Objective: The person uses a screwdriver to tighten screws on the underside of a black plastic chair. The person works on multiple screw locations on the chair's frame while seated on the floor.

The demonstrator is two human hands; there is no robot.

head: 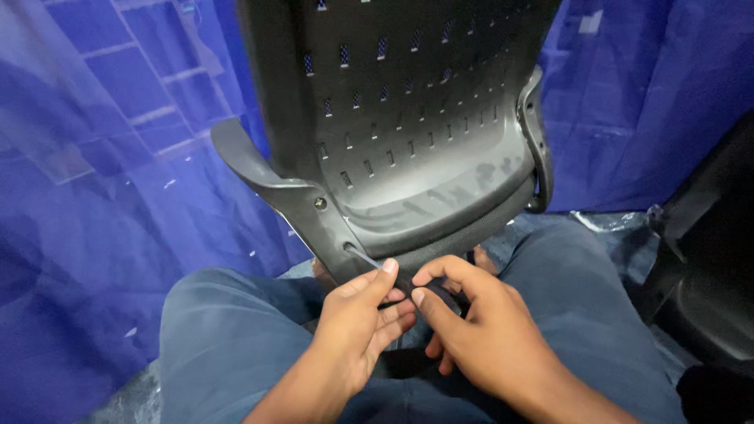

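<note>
At 9 o'clock hangs a blue plastic sheet. In the centre stands the black chair back, its left armrest at 10 o'clock. At 6 o'clock the left hand pinches a thin metal key set in a bracket hole. The right hand, fingers curled narrow, touches the seat edge just beside it.

Black perforated chair back, blue tarp
</note>
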